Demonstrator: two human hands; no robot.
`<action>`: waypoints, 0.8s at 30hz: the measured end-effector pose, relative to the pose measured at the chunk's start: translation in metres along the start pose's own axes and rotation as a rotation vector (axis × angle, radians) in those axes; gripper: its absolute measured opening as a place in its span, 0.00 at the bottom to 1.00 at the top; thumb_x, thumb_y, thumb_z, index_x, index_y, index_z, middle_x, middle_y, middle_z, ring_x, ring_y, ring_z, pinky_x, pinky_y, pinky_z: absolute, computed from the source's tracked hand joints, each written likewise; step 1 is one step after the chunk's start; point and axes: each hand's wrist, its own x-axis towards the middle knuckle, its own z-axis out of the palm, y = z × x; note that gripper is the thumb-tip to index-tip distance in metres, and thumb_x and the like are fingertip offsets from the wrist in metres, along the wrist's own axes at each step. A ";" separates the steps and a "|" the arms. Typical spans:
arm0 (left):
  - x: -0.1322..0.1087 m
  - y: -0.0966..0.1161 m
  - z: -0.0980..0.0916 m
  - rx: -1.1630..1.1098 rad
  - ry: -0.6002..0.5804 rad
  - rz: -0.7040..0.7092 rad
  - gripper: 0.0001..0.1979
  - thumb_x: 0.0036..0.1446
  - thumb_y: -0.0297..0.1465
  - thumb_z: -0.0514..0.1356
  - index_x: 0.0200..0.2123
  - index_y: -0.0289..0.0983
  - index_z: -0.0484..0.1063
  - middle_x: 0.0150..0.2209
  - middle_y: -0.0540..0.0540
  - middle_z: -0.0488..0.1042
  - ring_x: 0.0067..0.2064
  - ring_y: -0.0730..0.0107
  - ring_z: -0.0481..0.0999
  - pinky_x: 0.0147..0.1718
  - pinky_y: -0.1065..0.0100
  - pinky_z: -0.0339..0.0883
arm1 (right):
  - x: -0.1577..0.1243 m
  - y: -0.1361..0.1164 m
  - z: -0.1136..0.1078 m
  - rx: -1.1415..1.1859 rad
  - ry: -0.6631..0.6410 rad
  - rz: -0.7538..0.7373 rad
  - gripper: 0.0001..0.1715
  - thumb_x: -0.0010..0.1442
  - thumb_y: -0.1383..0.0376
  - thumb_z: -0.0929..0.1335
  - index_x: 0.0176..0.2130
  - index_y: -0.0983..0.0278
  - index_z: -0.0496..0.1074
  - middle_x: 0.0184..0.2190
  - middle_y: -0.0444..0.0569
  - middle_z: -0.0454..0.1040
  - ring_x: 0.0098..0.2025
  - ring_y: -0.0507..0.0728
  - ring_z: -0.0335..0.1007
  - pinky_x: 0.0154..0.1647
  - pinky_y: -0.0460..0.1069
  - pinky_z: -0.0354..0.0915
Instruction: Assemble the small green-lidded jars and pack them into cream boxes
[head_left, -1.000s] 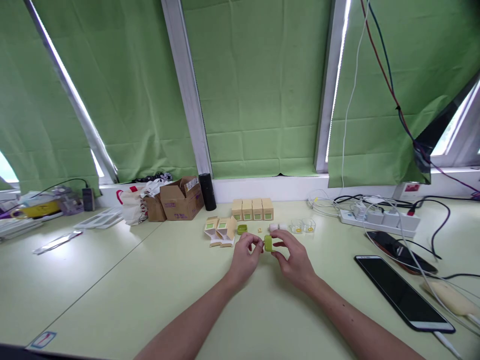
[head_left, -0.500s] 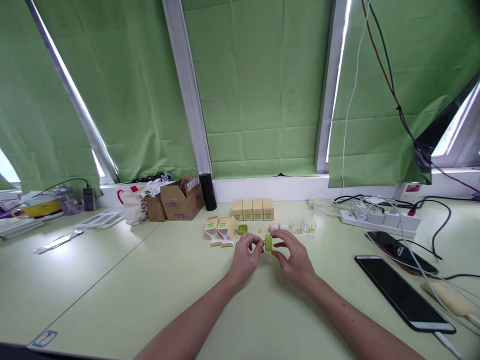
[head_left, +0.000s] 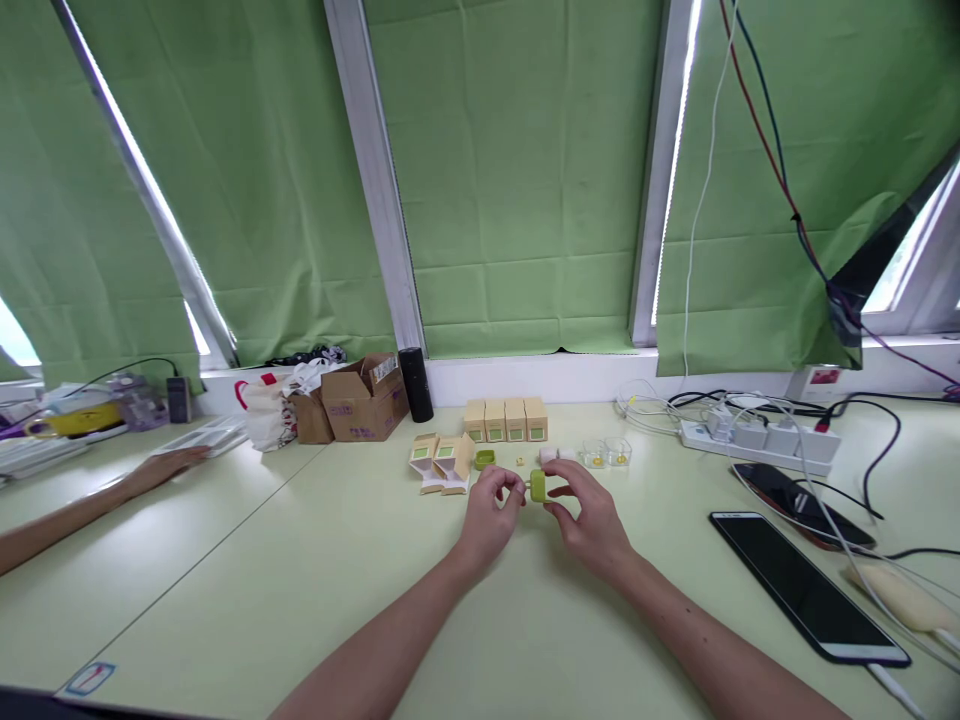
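Over the table, my right hand (head_left: 585,510) grips a small olive-green block-like piece (head_left: 538,486) between thumb and fingers. My left hand (head_left: 493,508) is closed in a pinch at the left side of this piece, where a thin bit shows between the fingertips and the green; what it pinches is too small to make out. Just beyond my left hand sit a green open tray (head_left: 485,458) and a tiny yellow piece (head_left: 520,461). White rolls (head_left: 553,454) and two clear cups (head_left: 606,453) with yellow bits stand behind my right hand.
Several small cardboard boxes (head_left: 505,420) stand in a row behind two opened ones (head_left: 442,462). Farther left are a large carton (head_left: 367,400) and a black cylinder (head_left: 415,384). Another person's hand (head_left: 169,466) reaches in. Phones (head_left: 810,585) and a power strip (head_left: 757,445) lie right.
Another person's arm has come in from the left edge, its hand at the white trays. The thin bit between my left fingertips and the green piece shows a little more.
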 end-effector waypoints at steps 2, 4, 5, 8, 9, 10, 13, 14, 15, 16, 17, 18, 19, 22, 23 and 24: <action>0.000 -0.001 0.000 -0.001 0.002 0.001 0.12 0.63 0.35 0.59 0.27 0.39 0.72 0.32 0.46 0.75 0.38 0.64 0.73 0.38 0.64 0.65 | 0.000 -0.001 0.000 0.003 0.001 0.000 0.28 0.62 0.73 0.66 0.59 0.54 0.70 0.56 0.53 0.74 0.55 0.63 0.75 0.46 0.60 0.82; 0.000 -0.001 0.000 0.002 0.004 0.001 0.12 0.63 0.35 0.59 0.27 0.39 0.72 0.32 0.46 0.75 0.38 0.64 0.73 0.38 0.64 0.65 | 0.000 -0.001 0.000 0.008 0.001 0.005 0.28 0.62 0.73 0.66 0.59 0.54 0.70 0.56 0.53 0.74 0.55 0.63 0.74 0.45 0.59 0.83; 0.000 -0.001 0.000 0.004 0.005 0.001 0.12 0.63 0.35 0.59 0.27 0.39 0.72 0.32 0.46 0.75 0.38 0.64 0.73 0.38 0.64 0.65 | 0.000 -0.002 0.000 0.009 0.001 0.008 0.28 0.62 0.73 0.66 0.59 0.54 0.70 0.56 0.53 0.74 0.55 0.63 0.74 0.45 0.59 0.83; 0.000 -0.001 -0.001 0.005 0.005 0.001 0.12 0.63 0.35 0.58 0.27 0.39 0.72 0.32 0.46 0.75 0.38 0.64 0.72 0.39 0.64 0.64 | 0.000 -0.002 0.000 0.009 0.000 0.014 0.27 0.62 0.73 0.66 0.59 0.55 0.70 0.56 0.53 0.74 0.55 0.63 0.74 0.45 0.59 0.83; 0.000 -0.001 -0.001 0.003 0.006 0.000 0.12 0.63 0.35 0.58 0.27 0.39 0.72 0.32 0.46 0.75 0.38 0.64 0.72 0.39 0.64 0.64 | 0.000 -0.002 0.000 0.009 0.001 0.013 0.27 0.63 0.73 0.66 0.59 0.55 0.70 0.56 0.53 0.74 0.55 0.63 0.74 0.45 0.59 0.83; 0.000 -0.001 -0.001 0.002 0.007 -0.001 0.12 0.63 0.35 0.58 0.27 0.39 0.72 0.32 0.46 0.75 0.38 0.64 0.72 0.38 0.64 0.64 | 0.000 -0.002 0.000 0.010 0.002 0.011 0.27 0.63 0.73 0.66 0.59 0.55 0.70 0.56 0.54 0.74 0.55 0.63 0.74 0.45 0.59 0.83; 0.000 -0.001 -0.001 0.000 0.012 0.000 0.12 0.64 0.35 0.58 0.27 0.39 0.72 0.32 0.47 0.74 0.38 0.64 0.72 0.38 0.65 0.64 | 0.001 -0.002 0.000 0.014 0.004 0.008 0.27 0.63 0.73 0.66 0.59 0.55 0.69 0.56 0.54 0.74 0.54 0.63 0.74 0.45 0.60 0.83; 0.000 -0.001 -0.001 -0.002 0.016 0.002 0.12 0.64 0.35 0.58 0.27 0.39 0.72 0.32 0.47 0.74 0.37 0.64 0.72 0.38 0.65 0.64 | 0.001 -0.002 -0.001 0.014 0.005 0.009 0.27 0.63 0.73 0.66 0.59 0.56 0.70 0.56 0.54 0.74 0.54 0.63 0.74 0.45 0.60 0.83; 0.000 -0.001 -0.001 -0.004 0.019 0.003 0.13 0.64 0.35 0.58 0.27 0.39 0.72 0.32 0.47 0.74 0.37 0.64 0.72 0.38 0.65 0.64 | 0.001 -0.003 -0.001 0.013 0.005 0.011 0.27 0.63 0.73 0.66 0.59 0.56 0.70 0.56 0.54 0.74 0.54 0.63 0.74 0.45 0.60 0.83; 0.000 -0.002 -0.001 -0.006 0.023 0.004 0.13 0.64 0.35 0.58 0.27 0.38 0.72 0.31 0.47 0.74 0.37 0.65 0.72 0.38 0.65 0.64 | 0.002 -0.003 -0.001 0.013 0.006 0.012 0.27 0.63 0.73 0.66 0.59 0.55 0.70 0.56 0.54 0.74 0.54 0.63 0.74 0.45 0.60 0.83; 0.000 -0.002 -0.002 -0.007 0.025 0.005 0.13 0.64 0.35 0.59 0.27 0.38 0.72 0.31 0.47 0.74 0.37 0.65 0.71 0.38 0.65 0.64 | 0.002 -0.003 -0.001 0.012 0.007 0.013 0.27 0.63 0.73 0.66 0.59 0.55 0.70 0.56 0.54 0.74 0.53 0.63 0.75 0.44 0.60 0.83; 0.000 -0.002 -0.002 -0.007 0.027 0.005 0.13 0.64 0.35 0.59 0.27 0.38 0.72 0.31 0.47 0.74 0.37 0.65 0.71 0.38 0.65 0.64 | 0.002 -0.003 -0.001 0.011 0.007 0.013 0.27 0.63 0.73 0.66 0.59 0.55 0.70 0.56 0.53 0.74 0.53 0.62 0.75 0.44 0.60 0.83; 0.000 -0.001 -0.002 -0.006 0.029 0.007 0.13 0.64 0.35 0.59 0.27 0.38 0.72 0.31 0.47 0.74 0.36 0.65 0.71 0.38 0.65 0.64 | 0.002 -0.003 -0.002 0.010 0.008 0.012 0.27 0.63 0.73 0.66 0.59 0.55 0.70 0.56 0.53 0.74 0.53 0.62 0.75 0.44 0.59 0.83; 0.000 -0.001 -0.002 -0.004 0.029 0.009 0.13 0.64 0.35 0.59 0.27 0.38 0.72 0.31 0.47 0.74 0.36 0.65 0.71 0.38 0.64 0.64 | 0.002 -0.002 -0.002 0.004 0.004 0.013 0.27 0.63 0.73 0.66 0.59 0.55 0.69 0.56 0.53 0.74 0.53 0.62 0.75 0.44 0.59 0.83; 0.000 -0.001 -0.003 -0.003 0.027 0.008 0.13 0.64 0.35 0.59 0.27 0.38 0.72 0.31 0.47 0.74 0.37 0.65 0.71 0.38 0.64 0.64 | 0.002 -0.002 -0.002 0.001 0.001 0.013 0.27 0.63 0.73 0.66 0.59 0.55 0.69 0.56 0.53 0.74 0.53 0.62 0.75 0.44 0.59 0.83; 0.000 -0.002 -0.003 -0.003 0.027 0.007 0.13 0.64 0.35 0.59 0.27 0.38 0.72 0.31 0.47 0.74 0.37 0.64 0.72 0.38 0.64 0.64 | 0.001 -0.002 -0.002 -0.004 -0.003 0.012 0.28 0.62 0.74 0.66 0.59 0.55 0.69 0.56 0.53 0.73 0.54 0.62 0.75 0.45 0.59 0.83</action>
